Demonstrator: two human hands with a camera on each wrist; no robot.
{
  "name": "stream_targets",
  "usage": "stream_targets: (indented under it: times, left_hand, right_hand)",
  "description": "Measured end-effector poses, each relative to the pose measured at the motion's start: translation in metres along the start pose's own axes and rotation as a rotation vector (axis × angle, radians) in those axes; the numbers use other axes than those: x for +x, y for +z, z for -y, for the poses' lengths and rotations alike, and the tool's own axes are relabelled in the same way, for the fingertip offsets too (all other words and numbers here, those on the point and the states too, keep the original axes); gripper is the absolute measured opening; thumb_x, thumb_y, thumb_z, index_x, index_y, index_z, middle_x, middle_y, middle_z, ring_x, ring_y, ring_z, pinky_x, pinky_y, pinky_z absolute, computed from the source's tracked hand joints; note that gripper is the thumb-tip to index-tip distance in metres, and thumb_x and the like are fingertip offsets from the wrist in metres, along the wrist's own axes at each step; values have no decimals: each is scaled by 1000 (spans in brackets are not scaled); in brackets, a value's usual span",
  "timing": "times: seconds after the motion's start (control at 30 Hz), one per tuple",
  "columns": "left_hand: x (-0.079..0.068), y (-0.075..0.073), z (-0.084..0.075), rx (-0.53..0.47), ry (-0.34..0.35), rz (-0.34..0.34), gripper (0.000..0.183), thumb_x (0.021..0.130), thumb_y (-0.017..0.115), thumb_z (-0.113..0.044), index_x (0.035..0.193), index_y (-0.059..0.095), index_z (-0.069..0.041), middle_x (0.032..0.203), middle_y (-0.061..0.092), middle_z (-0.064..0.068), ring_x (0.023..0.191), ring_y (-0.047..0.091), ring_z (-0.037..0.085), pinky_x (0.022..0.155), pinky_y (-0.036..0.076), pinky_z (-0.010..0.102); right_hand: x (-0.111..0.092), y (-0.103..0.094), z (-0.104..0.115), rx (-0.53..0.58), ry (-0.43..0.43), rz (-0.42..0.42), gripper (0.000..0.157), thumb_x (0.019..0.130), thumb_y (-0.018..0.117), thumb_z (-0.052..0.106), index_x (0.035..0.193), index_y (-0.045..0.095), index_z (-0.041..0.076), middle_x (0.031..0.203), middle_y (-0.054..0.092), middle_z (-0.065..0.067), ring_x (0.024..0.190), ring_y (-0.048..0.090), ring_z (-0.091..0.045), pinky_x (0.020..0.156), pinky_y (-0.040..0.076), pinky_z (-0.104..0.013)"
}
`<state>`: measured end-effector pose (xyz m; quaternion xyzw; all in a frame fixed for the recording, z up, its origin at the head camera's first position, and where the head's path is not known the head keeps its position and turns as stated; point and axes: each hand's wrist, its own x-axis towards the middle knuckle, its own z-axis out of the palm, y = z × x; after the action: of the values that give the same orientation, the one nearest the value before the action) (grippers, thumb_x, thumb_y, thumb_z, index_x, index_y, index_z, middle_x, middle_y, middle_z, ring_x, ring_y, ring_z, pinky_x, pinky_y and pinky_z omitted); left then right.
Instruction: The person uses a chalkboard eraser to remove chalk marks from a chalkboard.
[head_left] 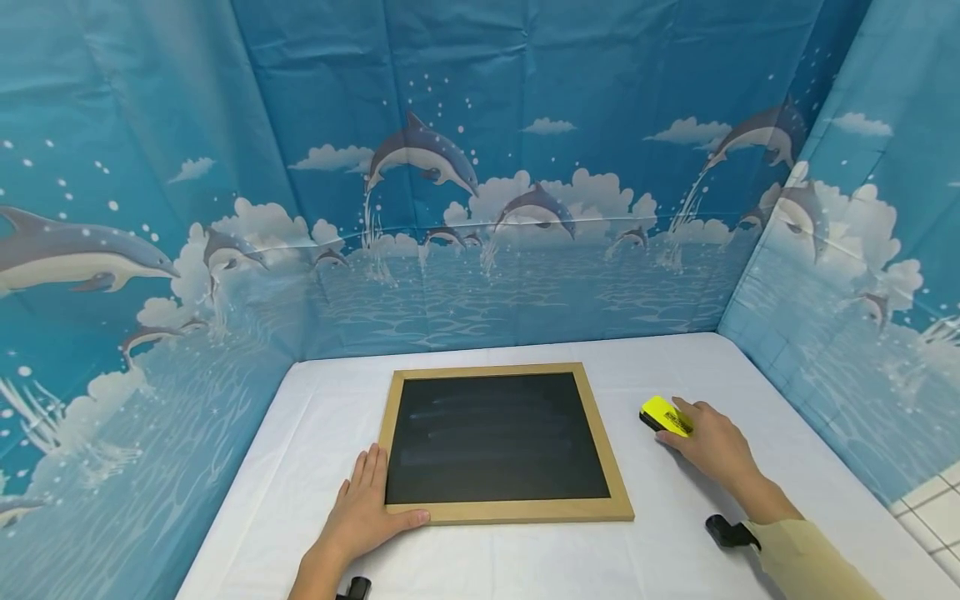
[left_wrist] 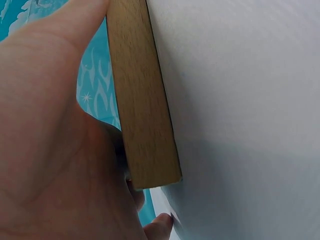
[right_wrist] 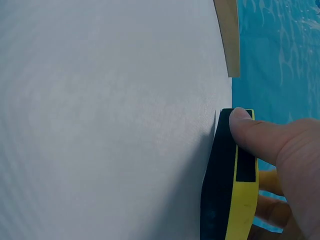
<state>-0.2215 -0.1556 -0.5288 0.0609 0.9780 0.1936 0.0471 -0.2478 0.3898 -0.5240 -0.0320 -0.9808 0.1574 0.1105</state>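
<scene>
A small blackboard (head_left: 495, 442) with a light wooden frame lies on the white table, faint chalk smears across its dark surface. My left hand (head_left: 363, 504) rests at its near left corner, thumb along the front edge and straight fingers by the left side. The left wrist view shows the frame's wooden edge (left_wrist: 142, 100) close beside that hand. To the right of the board, my right hand (head_left: 716, 446) grips a yellow eraser (head_left: 666, 415) with a black felt underside. In the right wrist view the thumb presses one side of the eraser (right_wrist: 242, 210), with other fingers on the far side.
The white-covered table (head_left: 330, 400) is enclosed by blue dolphin-print curtains (head_left: 517, 283) at the back and both sides. Black wrist devices (head_left: 727, 531) sit at both wrists. White tiles (head_left: 930, 517) show at the lower right.
</scene>
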Motion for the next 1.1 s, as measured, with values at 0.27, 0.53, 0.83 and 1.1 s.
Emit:
stream_targets:
  times: [0.27,0.53,0.83,1.1]
  left_hand:
    - [1,-3,-2,-2,8,-5,132,52,52,-86,146,5,-6,151,1,12,137,-3,30,101,11,61]
    - [2,-2,-1,-7,24,-4,132,53,51,-86,146,5,-5,151,1,12,137,-2,30,101,12,60]
    - [-2,-7,0,-11,25,4,129,55,51,-84,146,6,-4,151,1,12,137,-2,30,101,12,60]
    - [0,-11,-2,-18,34,3,125,59,52,-82,146,7,-4,151,2,13,137,-3,30,103,11,57]
  right_hand:
    - [2,0,0,-3,-11,-9,78,73,72,45,130,47,-1,114,47,-30,96,49,-45,74,41,-58]
    - [3,-1,-3,-4,-6,22,84,71,70,53,131,46,-1,114,46,-31,96,49,-45,74,41,-58]
    - [5,1,1,-9,7,58,89,69,70,56,132,44,-2,115,46,-32,95,49,-44,73,41,-57]
    - [8,-12,2,-30,-13,64,93,69,67,60,135,40,0,115,44,-32,90,51,-40,62,44,-50]
